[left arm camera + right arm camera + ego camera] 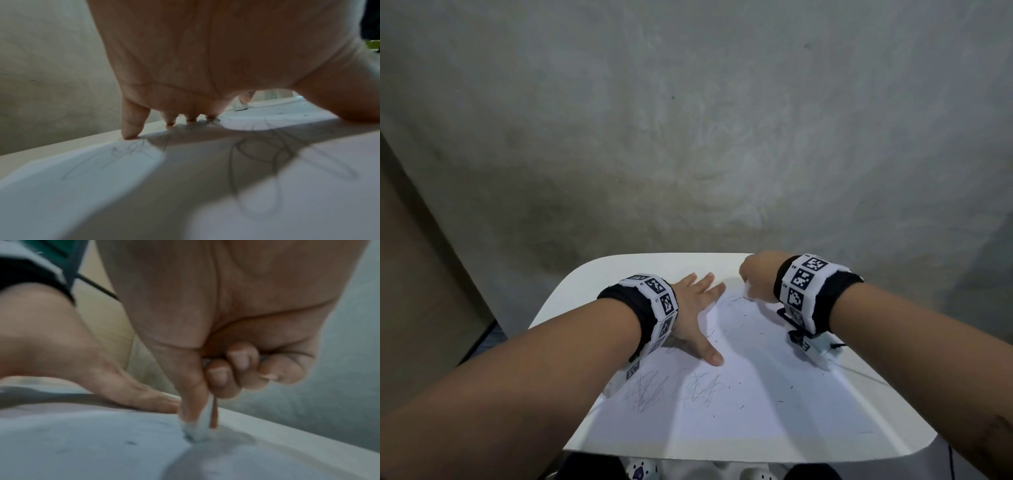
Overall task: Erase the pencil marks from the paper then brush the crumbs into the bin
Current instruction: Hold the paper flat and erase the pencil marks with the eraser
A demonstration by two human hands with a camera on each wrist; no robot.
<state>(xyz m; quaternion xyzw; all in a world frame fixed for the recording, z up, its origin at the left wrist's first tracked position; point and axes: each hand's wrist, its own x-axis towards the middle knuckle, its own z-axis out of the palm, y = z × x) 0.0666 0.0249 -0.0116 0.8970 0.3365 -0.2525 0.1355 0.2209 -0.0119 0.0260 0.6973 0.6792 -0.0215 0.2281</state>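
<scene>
The paper [739, 404] lies flat on the white table [571, 294]. It is judged light, thin and prone to sliding or creasing, so it wants holding down flat beside the rubbing area, not gripping. The left hand [693, 308] rests on it with fingers spread and straight. The eraser [198, 430] is small and looks soft; grip it close to the working tip. The right hand [756, 274] pinches it between thumb and fingers, its tip pressed on the pencil marks [736, 299] near the paper's far edge. More scribbles [671, 389] remain near the front.
</scene>
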